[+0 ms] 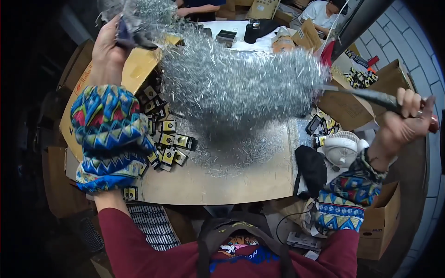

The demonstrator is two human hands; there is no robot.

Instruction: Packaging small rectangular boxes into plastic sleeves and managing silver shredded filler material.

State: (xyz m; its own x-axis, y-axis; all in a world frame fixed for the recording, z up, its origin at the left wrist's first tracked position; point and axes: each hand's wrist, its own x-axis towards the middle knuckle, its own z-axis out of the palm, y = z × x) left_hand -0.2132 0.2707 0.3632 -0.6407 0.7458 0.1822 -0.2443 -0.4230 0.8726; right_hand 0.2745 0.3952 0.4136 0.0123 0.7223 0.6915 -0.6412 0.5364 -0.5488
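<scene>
A thick fluffy mass of silver tinsel hangs above the table, stretching from upper left toward the right. At its upper left end my left hand is closed round a dark purple-grey piece, with more tinsel beside it; what this piece is I cannot make out. My right hand grips a long dark rod at the right. The rod's thin pale end reaches the tinsel's right edge and is lost there. Loose silver strands lie scattered on the wooden tabletop below.
Small yellow-and-black boxes are heaped at the table's left. On the right are a white fan, a black pouch and cardboard boxes. A black bottle stands farther back. Two other people are at the far side.
</scene>
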